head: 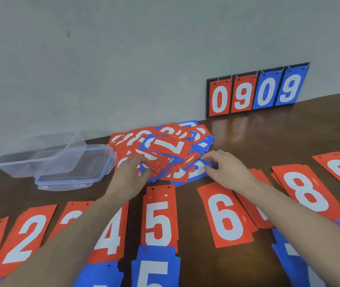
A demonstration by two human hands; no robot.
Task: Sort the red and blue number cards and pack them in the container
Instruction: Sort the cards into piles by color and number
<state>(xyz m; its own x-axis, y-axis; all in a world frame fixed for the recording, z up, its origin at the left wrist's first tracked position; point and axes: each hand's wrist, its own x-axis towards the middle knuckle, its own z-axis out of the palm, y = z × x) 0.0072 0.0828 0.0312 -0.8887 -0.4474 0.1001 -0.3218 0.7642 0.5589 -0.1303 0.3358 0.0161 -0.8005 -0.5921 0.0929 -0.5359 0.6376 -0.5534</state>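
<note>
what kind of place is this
Probably a plain indoor room with a work table: a glossy dark wooden table against a bare grey wall, with a flip scoreboard leaning there.

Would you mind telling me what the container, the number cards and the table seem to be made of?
Container: clear plastic, since the table shows through its walls. Number cards: thin, matte sheet, perhaps plastic or coated card; printed white digits, punched holes. Table: dark wood or wood-look laminate, glossy, as it reflects the scoreboard.
</note>
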